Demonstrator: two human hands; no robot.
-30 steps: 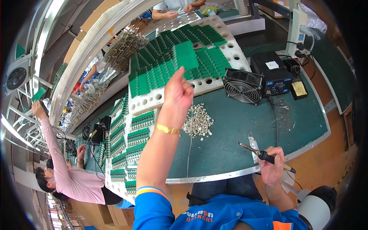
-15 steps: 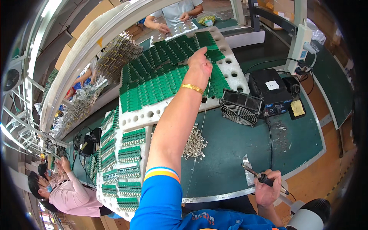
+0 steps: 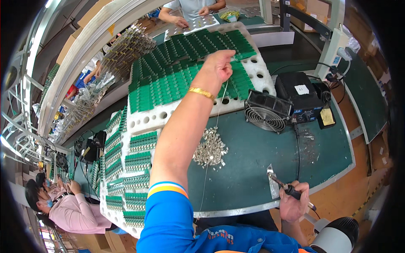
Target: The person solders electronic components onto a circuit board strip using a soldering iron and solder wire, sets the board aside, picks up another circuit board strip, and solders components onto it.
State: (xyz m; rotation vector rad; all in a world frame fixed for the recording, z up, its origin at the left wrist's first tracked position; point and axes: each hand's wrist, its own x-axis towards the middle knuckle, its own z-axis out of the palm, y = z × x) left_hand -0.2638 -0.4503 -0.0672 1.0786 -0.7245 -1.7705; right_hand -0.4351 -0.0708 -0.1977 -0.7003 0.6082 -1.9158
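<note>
My left hand [image 3: 220, 65] is stretched over the far right part of a foam board covered with rows of green circuit boards [image 3: 168, 90]. Its fingers are curled closed around a thin solder wire [image 3: 205, 177], which trails from the palm down to the bench's front edge. The index finger reaches the edge of a circuit board; whether it touches is unclear. Low on the right, my right hand [image 3: 294, 204] grips a soldering iron [image 3: 291, 192], tip pointing up and left, above a narrow clear strip [image 3: 273, 185].
Small whitish components [image 3: 211, 149] lie heaped on the green bench [image 3: 253, 168]. A fan [image 3: 266, 114] and a black soldering station [image 3: 300, 99] stand at right. A second foam panel [image 3: 145, 128] carries assembled boards on the left. Co-workers sit at far side and left; a white lamp [image 3: 337, 236] is near right.
The view has shifted slightly, showing more of the component heap. My left hand stays over the far boards with fingers a little lower; the right still holds the soldering iron.
</note>
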